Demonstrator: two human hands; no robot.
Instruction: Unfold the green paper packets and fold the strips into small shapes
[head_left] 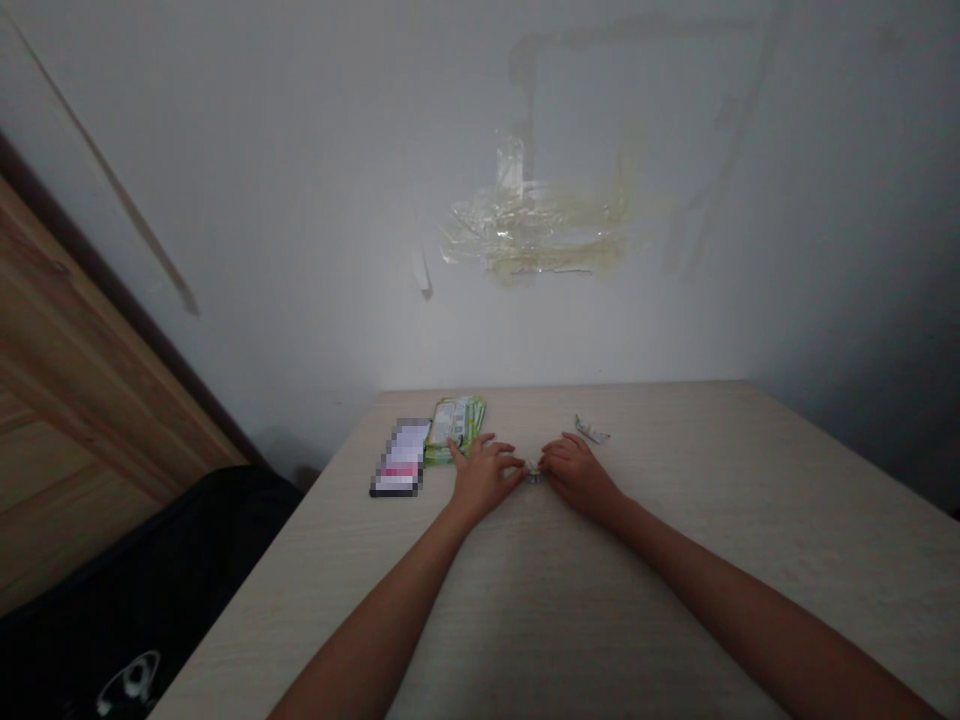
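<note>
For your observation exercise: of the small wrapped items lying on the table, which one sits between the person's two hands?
The tiny one between the fingertips of both hands; the silver wrapper lies apart, beyond the right hand.

The table (675,520) under both hands looks like pale wood with fine lines in it, smooth and not shiny. Between the fingertips of the left hand (480,478) and the right hand (576,472) sits a tiny shiny thing (533,474), too small to tell what it is made of. Just past the left hand lies a green packet (454,428) of glossy plastic. Past the right hand lies a small crinkly wrapper (592,431). The wall (300,200) beyond is matt, with shiny old tape (525,235) stuck on.
</note>
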